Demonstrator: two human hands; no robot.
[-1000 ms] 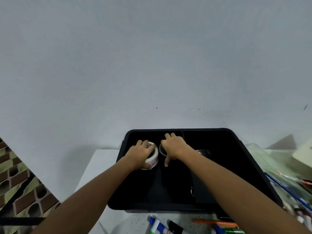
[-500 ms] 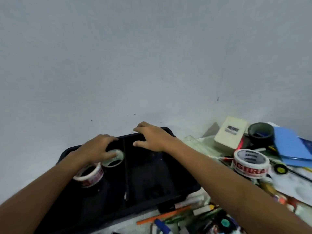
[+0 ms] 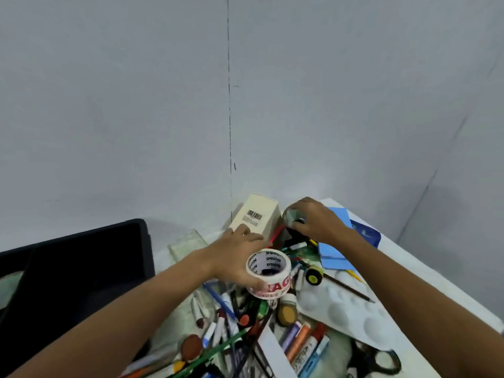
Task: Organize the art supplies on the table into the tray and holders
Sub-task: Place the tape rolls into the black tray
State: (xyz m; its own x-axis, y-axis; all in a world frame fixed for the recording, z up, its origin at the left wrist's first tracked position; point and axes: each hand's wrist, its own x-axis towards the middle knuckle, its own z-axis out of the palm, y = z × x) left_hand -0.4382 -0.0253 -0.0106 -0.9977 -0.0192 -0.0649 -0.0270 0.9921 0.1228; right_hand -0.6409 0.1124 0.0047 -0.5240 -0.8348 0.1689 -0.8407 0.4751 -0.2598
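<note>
White table (image 3: 425, 271); grey corner walls (image 3: 136, 105)

Glossy printed tape roll (image 3: 269, 273) beneath the left fingers (image 3: 245, 232); matt black plastic tray (image 3: 81, 257) beyond them; smooth white plastic palette (image 3: 351, 309) nearby.

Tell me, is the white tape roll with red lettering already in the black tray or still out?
Out. The left hand grips the white tape roll above the clutter, right of the black tray.

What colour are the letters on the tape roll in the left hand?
Red letters on the white tape roll, seen in the head view.
</note>
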